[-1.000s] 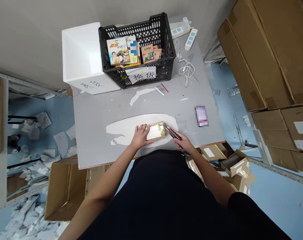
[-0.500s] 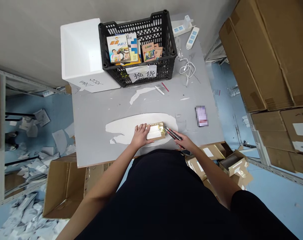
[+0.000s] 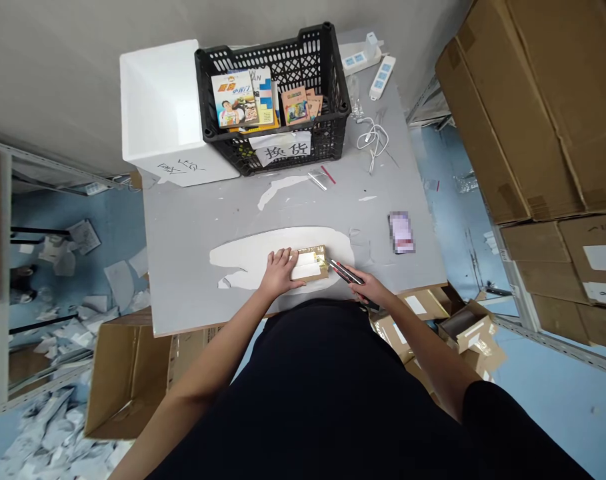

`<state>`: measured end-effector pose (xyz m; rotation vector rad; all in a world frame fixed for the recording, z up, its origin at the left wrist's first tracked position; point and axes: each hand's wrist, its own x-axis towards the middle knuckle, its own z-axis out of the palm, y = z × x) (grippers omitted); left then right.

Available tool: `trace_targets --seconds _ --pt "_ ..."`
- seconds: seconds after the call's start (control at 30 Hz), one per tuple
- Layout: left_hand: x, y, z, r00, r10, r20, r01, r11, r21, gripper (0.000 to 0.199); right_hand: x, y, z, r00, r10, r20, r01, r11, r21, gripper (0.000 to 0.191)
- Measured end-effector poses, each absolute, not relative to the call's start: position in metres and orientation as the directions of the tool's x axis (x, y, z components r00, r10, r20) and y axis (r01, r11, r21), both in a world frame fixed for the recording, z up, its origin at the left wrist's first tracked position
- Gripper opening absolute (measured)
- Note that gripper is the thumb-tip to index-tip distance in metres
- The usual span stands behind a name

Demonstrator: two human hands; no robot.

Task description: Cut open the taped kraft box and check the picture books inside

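A person's left hand (image 3: 281, 272), fingers open and spread, presses flat on a small brown cardboard parcel (image 3: 309, 263) bound in gold tape, which lies on a white patch (image 3: 240, 263) near the front edge of the grey desk (image 3: 193, 293). The right hand (image 3: 367, 288), fingers closed, grips a slim black-and-red utility knife (image 3: 345, 271), its tip at the parcel's end. The parcel appears light and stiff, its tape probably slippery; its bare cardboard sides look the surest hold.

A brown kraft parcel (image 3: 310, 265) is showing gold foil at one end, and a black-and-red utility knife (image 3: 345, 271) is lying over a white-patched grey tabletop (image 3: 183, 267).
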<state>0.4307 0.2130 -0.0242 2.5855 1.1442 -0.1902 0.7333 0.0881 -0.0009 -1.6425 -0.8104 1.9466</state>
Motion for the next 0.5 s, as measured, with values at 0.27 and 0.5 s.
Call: trace_targets --seconds 0.27,0.5 --pt "0.428 0.216 -0.027 0.69 0.686 -0.229 0.723 -0.646 0.245 0.099 0.712 0.066 -0.01 -0.221 0.628 -0.747 0.054 -0.756 -0.652 0.073" --pt "0.425 0.216 -0.025 0.702 0.672 -0.238 0.712 -0.656 0.25 0.101 0.738 0.061 -0.009 -0.101 0.737 -0.669 -0.015 -0.673 -0.739 0.07"
